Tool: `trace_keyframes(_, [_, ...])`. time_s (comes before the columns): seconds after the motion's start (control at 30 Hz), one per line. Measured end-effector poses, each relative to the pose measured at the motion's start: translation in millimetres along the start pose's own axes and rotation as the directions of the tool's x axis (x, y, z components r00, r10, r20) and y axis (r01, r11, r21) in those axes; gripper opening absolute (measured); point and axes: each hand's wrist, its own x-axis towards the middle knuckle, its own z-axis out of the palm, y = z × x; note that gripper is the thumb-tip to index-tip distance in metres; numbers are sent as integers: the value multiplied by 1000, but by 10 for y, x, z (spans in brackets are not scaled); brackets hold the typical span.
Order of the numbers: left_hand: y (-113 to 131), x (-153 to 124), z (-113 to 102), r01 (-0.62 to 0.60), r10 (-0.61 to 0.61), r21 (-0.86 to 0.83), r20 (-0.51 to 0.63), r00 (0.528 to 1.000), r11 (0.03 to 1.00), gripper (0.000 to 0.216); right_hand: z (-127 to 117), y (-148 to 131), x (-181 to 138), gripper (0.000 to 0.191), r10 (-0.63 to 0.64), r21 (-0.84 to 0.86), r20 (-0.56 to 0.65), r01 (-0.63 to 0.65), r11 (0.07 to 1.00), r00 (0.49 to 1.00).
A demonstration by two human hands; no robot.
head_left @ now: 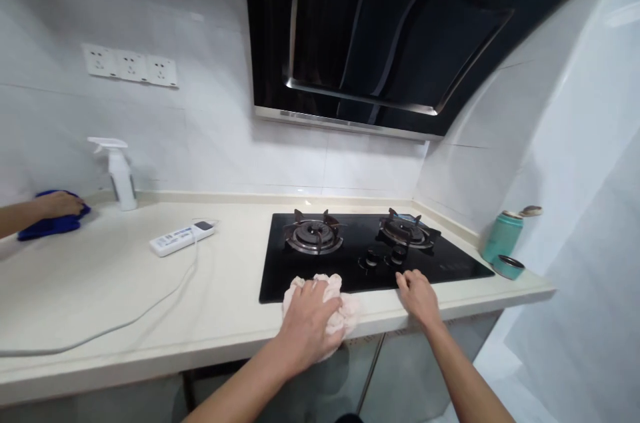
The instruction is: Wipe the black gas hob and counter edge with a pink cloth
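Note:
My left hand (309, 326) is closed around a crumpled, pale pinkish-white cloth (336, 288), which lies over the front left edge of the black gas stove (360, 280) and hangs toward the counter's front. My right hand (417, 295) rests at the stove's front edge, its fingers curled in, with no object showing in them. Just beyond it are two black control knobs (399, 255). Behind these stand the left burner (315, 235) and the right burner (407, 232), each with a dark pan support.
At far left another person's hand (63, 203) presses a blue cloth (50, 226) on the counter (120, 290). Nearby are a white spray bottle (121, 176) and a white corded device (181, 238). A green jar (503, 236) and small bowl (509, 267) stand right. A range hood (390, 43) overhangs.

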Motion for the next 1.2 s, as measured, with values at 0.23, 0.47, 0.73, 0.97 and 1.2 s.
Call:
trace_keyframes(0.23, [-660, -703, -379, 142, -126, 140, -119, 985, 980, 39, 44, 26, -43, 31, 29, -169, -92, -44, 985, 995])
trace_keyframes(0.47, [-1316, -893, -963, 554, -554, 27, 13, 832, 832, 47, 46, -31, -51, 36, 50, -194, -41, -57, 979, 998])
trace_keyframes(0.73, [-1631, 427, -684, 653, -655, 117, -20, 755, 748, 56, 39, -33, -44, 29, 66, -198, -7, -66, 978, 998])
trace_keyframes(0.97, [-1666, 643, -106, 674, -691, 158, 220, 689, 722, 72, 7, -61, -45, 29, 76, -208, -8, -76, 975, 997])
trace_keyframes(1.2, [-1361, 330, -267, 600, -615, 141, 241, 751, 787, 63, -19, -90, -44, 28, 96, -204, 0, -94, 974, 995])
